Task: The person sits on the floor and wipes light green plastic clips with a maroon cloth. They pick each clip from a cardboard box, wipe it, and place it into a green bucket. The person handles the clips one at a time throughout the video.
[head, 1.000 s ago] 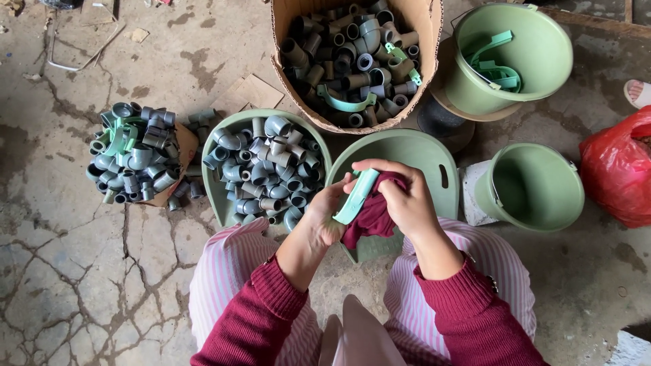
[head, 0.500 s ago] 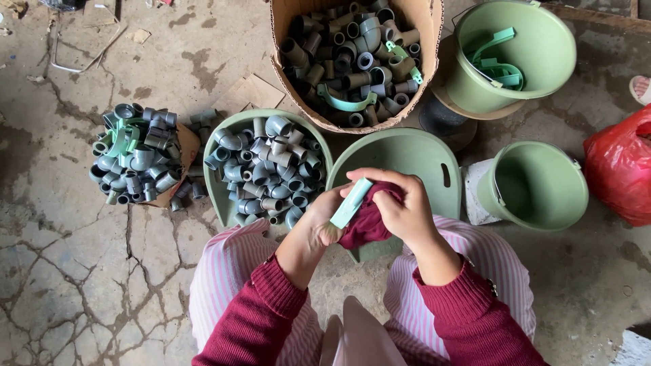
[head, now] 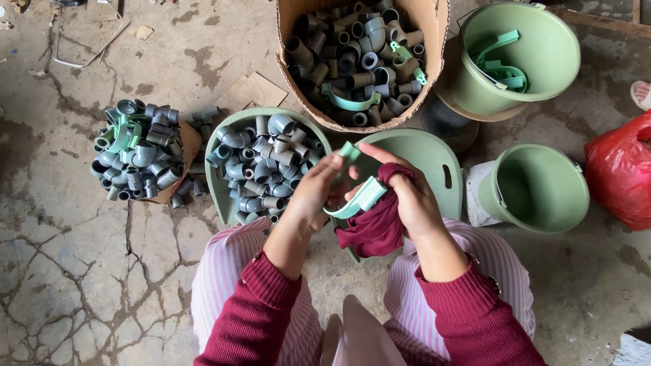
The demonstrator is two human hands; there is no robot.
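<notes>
— Hands first: what are they doing?

— Both meet over the lap. The left hand (head: 317, 193) is closed around one end of a curved pale-green plastic clip (head: 357, 199), fingers curled over its upper tip. The right hand (head: 405, 196) grips a dark red cloth (head: 375, 229) and presses it against the other end of the clip, so the cloth hangs down just below that hand.

— And what lies about them?

— Just beyond the left hand stands a green tub (head: 218, 177) filled with grey pipe fittings (head: 266, 166). Directly beyond both hands lies a flat green lid (head: 426, 161) with a slot in it. Farther out from the hands sits a cardboard box (head: 434, 41) of darker fittings, with a few green clips mixed in.

— Anything off to the sides?

— Well out past the left hand, a heap of grey fittings (head: 139, 152) rests on a scrap of cardboard on the cracked concrete floor (head: 61, 271). Near the right hand an empty green bucket (head: 539, 193) lies tipped on its side; farther out beyond it another green bucket (head: 536, 68) holds several green clips. A red plastic bag (head: 620, 169) sits far out on the right.
</notes>
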